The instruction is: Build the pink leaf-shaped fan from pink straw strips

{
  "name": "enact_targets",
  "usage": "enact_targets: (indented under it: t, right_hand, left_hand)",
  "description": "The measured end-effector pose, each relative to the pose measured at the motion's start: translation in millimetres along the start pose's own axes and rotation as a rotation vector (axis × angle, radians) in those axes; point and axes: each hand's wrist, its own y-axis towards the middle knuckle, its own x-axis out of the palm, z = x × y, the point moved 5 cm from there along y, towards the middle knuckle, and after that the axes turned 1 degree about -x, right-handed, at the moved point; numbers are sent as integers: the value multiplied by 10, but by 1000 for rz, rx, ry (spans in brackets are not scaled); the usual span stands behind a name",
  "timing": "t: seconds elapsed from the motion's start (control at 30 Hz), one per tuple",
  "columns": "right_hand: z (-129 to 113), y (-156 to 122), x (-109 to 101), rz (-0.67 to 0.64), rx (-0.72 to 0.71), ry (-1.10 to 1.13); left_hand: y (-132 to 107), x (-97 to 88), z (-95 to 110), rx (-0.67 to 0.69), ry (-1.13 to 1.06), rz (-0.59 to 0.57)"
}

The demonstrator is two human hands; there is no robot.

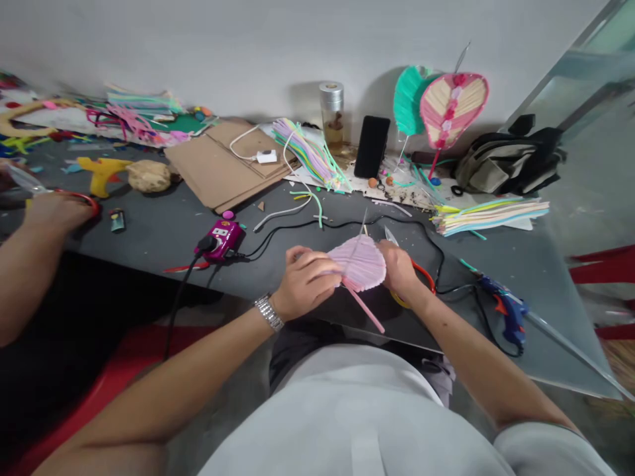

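A pink leaf-shaped craft piece (360,263), made of side-by-side strips around a thin central rod, sits between my hands. My left hand (310,281), with a metal watch at the wrist, is shut on its left side. A pink stick (364,309) pokes out below the piece. My right hand (399,268) grips a pair of scissors (391,237) with a red handle and presses against the piece's right edge. Part of the scissors is hidden by my fingers.
A co-worker's hand (59,211) is at the far left. Nearby are a purple power strip (221,239), a blue glue gun (506,311), a yellow glue gun (104,173), cardboard sheets (223,162), bundled coloured strips (489,217), and black cables crossing the dark table (149,231).
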Motion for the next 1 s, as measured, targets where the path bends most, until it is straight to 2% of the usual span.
enact_targets:
  t: [0.1,0.2,0.33,0.4,0.53,0.63,0.8,0.93,1.0]
  right_hand:
    - [46,-176,-31,93,14,233]
    - [16,-420,-33,172,25,497]
    - [-183,-654,69,111,-70,449]
    - [-286,-721,130,116,-137,361]
    - [-495,-863,218,192,-285,211]
    - [-653,-1001,249,236,-381,92]
    - [-761,-1093,274,284,-426,24]
    - [-789,-1057,285,247,-427,36]
    - [-737,-1053,216,217,-420,100]
  left_hand:
    - [-186,129,-58,-30,-44,-63]
    - [-307,184,-76,-81,-55,-199]
    - [-406,222,-46,-72,22,-326]
    - [-424,232,-27,-35,85,-318]
    - [-403,200,45,110,191,-142]
    - [-386,164,76,137,207,-59]
    - [-421,122,102,100,213,-121]
    - [-493,100,114,58,208,-144]
    - [-524,102,116,36,204,-138]
